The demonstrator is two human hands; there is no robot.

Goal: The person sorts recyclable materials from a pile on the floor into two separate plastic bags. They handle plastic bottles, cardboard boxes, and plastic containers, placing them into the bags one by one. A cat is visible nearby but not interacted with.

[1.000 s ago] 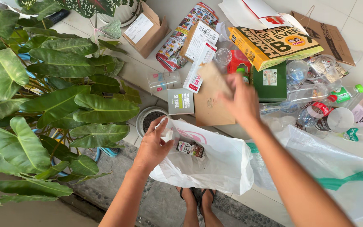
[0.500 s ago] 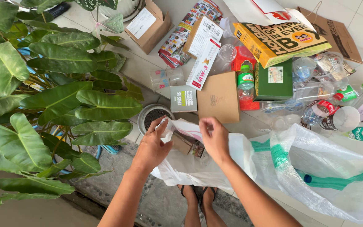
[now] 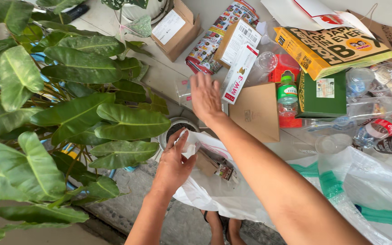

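My left hand [image 3: 174, 163] pinches the rim of a white plastic bag [image 3: 214, 197] and holds it wide. Inside the bag lie a small brown box [image 3: 206, 164] and a little printed carton [image 3: 226, 172]. My right hand [image 3: 205, 96] reaches forward past the bag, fingers spread and flat, holding nothing. It hovers beside a clear plastic cup [image 3: 182, 89] and a long white and red box [image 3: 239, 75]. Whatever lies under the palm is hidden. A flat brown cardboard piece [image 3: 258, 111] lies just right of that hand.
A large-leaved plant [image 3: 69, 113] fills the left, with a small round pot [image 3: 174, 127] at its edge. Boxes, a green-capped bottle [image 3: 288, 97], a green box [image 3: 325, 95], a yellow box [image 3: 332, 47] and plastic bottles [image 3: 377, 131] crowd the floor ahead. A clear bag [image 3: 368, 190] lies right.
My right hand left the bag's mouth and stretched forward and left to the spot by the clear cup. The left hand kept its hold on the bag rim.
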